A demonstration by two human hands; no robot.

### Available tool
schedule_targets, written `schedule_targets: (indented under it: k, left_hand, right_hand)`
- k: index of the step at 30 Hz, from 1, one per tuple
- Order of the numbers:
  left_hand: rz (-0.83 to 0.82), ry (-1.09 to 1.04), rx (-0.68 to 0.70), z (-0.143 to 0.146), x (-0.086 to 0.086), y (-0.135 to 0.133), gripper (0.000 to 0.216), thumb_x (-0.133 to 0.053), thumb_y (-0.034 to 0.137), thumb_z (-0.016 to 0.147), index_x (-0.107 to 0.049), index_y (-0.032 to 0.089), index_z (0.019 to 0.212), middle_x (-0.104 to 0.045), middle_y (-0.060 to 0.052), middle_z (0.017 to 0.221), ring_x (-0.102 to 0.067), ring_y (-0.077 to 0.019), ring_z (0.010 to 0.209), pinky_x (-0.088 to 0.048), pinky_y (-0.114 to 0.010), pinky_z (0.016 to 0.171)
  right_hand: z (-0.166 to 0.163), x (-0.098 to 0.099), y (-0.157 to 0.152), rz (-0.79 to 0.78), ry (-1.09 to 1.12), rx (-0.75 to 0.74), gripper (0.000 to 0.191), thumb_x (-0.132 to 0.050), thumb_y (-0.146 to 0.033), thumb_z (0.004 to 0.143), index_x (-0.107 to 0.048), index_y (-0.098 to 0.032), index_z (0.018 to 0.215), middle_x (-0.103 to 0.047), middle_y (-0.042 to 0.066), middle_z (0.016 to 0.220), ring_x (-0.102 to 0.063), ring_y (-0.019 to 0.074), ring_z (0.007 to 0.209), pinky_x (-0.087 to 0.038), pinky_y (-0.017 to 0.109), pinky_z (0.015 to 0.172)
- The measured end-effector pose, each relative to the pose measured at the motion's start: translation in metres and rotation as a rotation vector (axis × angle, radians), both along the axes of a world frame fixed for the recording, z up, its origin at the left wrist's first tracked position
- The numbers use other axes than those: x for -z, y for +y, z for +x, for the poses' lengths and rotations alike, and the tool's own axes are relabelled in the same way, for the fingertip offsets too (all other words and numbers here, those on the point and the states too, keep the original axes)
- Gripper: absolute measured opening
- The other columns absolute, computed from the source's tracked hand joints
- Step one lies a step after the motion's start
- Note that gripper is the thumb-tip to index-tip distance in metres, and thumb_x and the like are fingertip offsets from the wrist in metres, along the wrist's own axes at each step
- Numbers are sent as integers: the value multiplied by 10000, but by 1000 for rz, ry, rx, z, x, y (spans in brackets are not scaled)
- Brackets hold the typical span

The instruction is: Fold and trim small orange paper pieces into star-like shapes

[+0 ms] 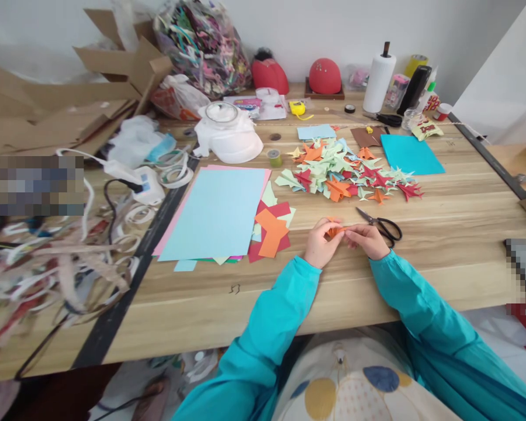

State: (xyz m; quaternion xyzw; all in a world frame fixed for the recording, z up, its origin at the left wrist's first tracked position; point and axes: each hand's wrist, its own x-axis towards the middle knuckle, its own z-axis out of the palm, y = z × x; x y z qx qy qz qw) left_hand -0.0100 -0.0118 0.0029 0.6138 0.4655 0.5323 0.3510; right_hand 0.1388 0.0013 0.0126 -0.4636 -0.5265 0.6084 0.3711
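My left hand [319,242] and my right hand [368,238] meet over the wooden table [289,292], both pinched on a small piece of orange paper [334,229] between them. Black-handled scissors [382,224] lie just behind my right hand. Beyond them spreads a pile of folded paper shapes [346,175] in green, orange and red. To the left of my hands lie orange and red paper scraps [270,233] and a stack of coloured sheets topped by a light blue sheet [219,210].
A teal sheet [411,154] lies at the right rear. A paper towel roll [379,80], a tape measure [297,107], a white bowl [228,137] and red domes [325,76] stand at the back. Cardboard [48,111], tape rolls [175,169] and tangled strips crowd the left.
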Motion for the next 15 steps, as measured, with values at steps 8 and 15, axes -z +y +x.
schedule_targets:
  k: [8,15]
  left_hand:
    - [1,8,31,1,1,-1,96,-618,188,721,-641,170,812,-605,-84,939,-574,-183,935,-471,-299,761]
    - [-47,-46,52,2,0,-1,72,-625,214,718,-638,168,772,-606,-82,939,-572,-185,953,-454,-305,800]
  right_hand:
    - [1,-1,0,64,27,29,306,-690,-443,628,-631,-146,672,-621,8,571,-520,86,455,-430,226,461]
    - [2,-4,-1,153,-46,76,283,-684,-429,632,-640,-152,661,-593,4,529,-518,105,461,-442,247,479]
